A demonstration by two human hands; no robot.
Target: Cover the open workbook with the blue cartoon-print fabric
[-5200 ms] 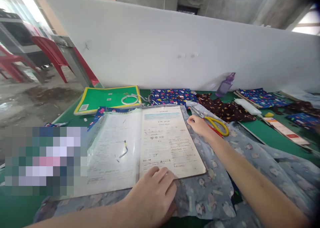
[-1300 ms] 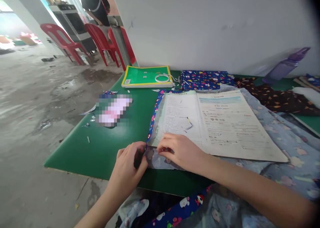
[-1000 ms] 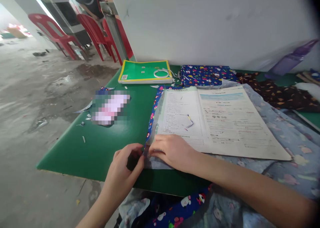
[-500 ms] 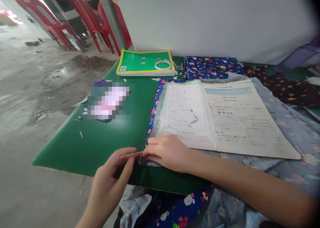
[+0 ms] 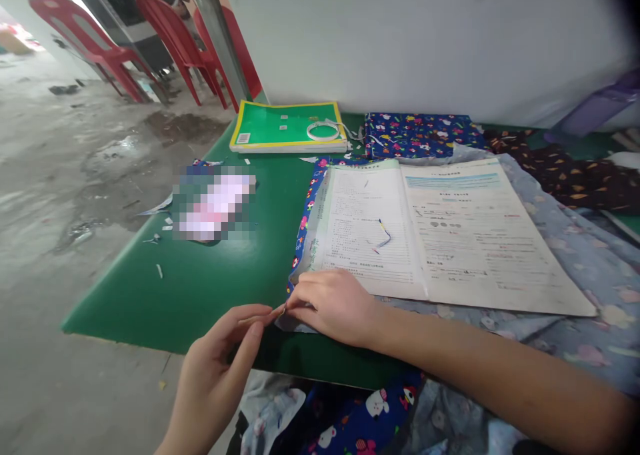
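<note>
An open book (image 5: 425, 235) lies on a grey-blue printed cloth (image 5: 575, 268) spread over the green table (image 5: 200, 288). A bright blue patterned edge (image 5: 303, 228) of the cloth runs along the book's left side. My right hand (image 5: 333, 302) rests with curled fingers on the cloth's near left corner, just below the book's lower left corner. My left hand (image 5: 220, 368) reaches in from below the table edge. Its thumb and fingertips meet in a pinch at that same corner, touching my right fingertips.
A green book (image 5: 280, 125) with a white ring (image 5: 324, 131) on it lies at the back. Beside it sit folded blue cloth (image 5: 420, 135), brown cloth (image 5: 575, 182) and a purple bottle (image 5: 595, 108). A white board (image 5: 400, 35) stands behind the table. Red chairs (image 5: 115, 48) stand at left on the concrete floor.
Both hands left the book's right side and the scissors for the cloth's near left corner. Over the last second my left hand slid back and stretched its fingers to the corner tip.
</note>
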